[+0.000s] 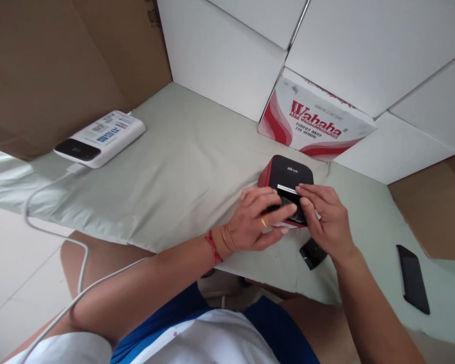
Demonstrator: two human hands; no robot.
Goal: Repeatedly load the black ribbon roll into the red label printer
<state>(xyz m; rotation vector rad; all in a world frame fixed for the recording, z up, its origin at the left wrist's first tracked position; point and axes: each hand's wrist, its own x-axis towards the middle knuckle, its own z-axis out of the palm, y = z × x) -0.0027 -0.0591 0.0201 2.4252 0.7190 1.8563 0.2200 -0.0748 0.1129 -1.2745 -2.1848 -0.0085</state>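
A small red and black printer-like device point(290, 172) with a white strip across its top stands on the pale green cloth in front of me. My left hand point(256, 215) lies over its near left part. Its fingers are apart, and the one with a gold ring reaches across a dark, shiny area on the top. My right hand point(324, 215) is at the device's right edge, thumb and forefinger drawn together by the end of the white strip. What lies under the fingertips is partly hidden. Below the right palm a small black object point(311, 254) rests on the cloth.
A white power bank point(106, 139) with a cable point(51, 232) lies at left; the cable runs over my left arm. A black phone point(413, 279) is at right. Behind stand a Wahaha carton point(314, 121) and white boxes point(227, 55), with brown cardboard point(60, 65) at left.
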